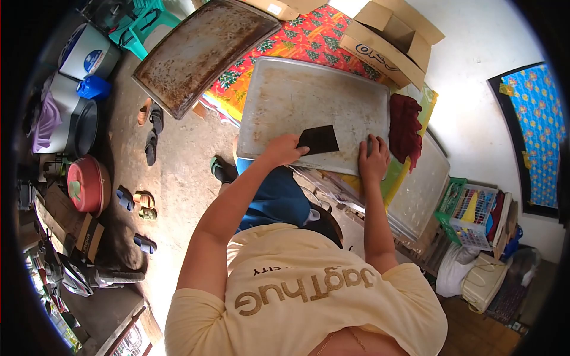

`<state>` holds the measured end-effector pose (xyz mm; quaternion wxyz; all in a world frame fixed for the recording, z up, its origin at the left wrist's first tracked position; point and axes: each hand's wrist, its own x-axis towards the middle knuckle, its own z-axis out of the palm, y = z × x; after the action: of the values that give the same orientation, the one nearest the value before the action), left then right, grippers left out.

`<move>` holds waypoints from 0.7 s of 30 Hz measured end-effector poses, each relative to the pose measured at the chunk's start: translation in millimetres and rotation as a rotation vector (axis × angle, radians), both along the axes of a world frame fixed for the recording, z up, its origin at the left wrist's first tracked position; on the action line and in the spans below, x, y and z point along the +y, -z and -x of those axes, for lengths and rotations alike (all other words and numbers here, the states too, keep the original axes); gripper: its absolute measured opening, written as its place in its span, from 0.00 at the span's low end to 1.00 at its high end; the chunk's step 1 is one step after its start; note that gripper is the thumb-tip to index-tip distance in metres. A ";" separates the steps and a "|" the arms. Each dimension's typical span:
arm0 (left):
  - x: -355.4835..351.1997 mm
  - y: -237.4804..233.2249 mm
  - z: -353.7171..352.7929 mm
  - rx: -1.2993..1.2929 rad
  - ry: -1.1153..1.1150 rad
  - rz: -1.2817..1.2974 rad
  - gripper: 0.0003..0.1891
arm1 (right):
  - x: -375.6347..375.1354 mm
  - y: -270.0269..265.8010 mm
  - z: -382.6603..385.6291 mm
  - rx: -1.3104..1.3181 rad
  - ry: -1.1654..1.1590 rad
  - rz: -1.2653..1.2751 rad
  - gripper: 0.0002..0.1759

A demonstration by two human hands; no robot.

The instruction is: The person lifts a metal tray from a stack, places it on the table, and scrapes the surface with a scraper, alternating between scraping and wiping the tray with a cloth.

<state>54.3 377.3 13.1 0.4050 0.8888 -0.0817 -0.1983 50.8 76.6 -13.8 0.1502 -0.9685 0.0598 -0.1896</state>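
Note:
A large grey metal baking tray (285,98) with brown stains lies in front of me, across the near side of the table. My left hand (286,149) pinches a thin, black, four-sided flat piece (319,139) by its left edge, low over the tray's surface. At the tray's near right corner rests my right hand (374,159), its fingers curled around a small dark grey thing that is mostly hidden. Just beyond the tray's right edge lies a crumpled dark red cloth (406,127).
A rusty brown tray (205,50) leans at the table's left side. The table has a red patterned cover (314,32) and an open cardboard box (395,44). More trays (424,184) stand to the right, near a plastic basket (472,213). Slippers (151,145) lie on the floor.

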 end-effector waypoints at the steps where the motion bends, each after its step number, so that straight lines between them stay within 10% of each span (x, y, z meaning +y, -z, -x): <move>1: 0.4 5.6 -0.3 -0.024 0.017 0.009 0.18 | 0.4 0.3 0.6 -0.001 0.004 0.001 0.22; 21: -0.7 -1.0 -0.8 0.012 -0.002 0.038 0.18 | 1.8 -2.4 1.1 0.017 0.000 0.000 0.23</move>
<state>55.1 376.6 14.1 0.4224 0.8799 -0.0821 -0.2015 49.7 78.4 -11.4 0.1498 -0.9700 0.0612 -0.1812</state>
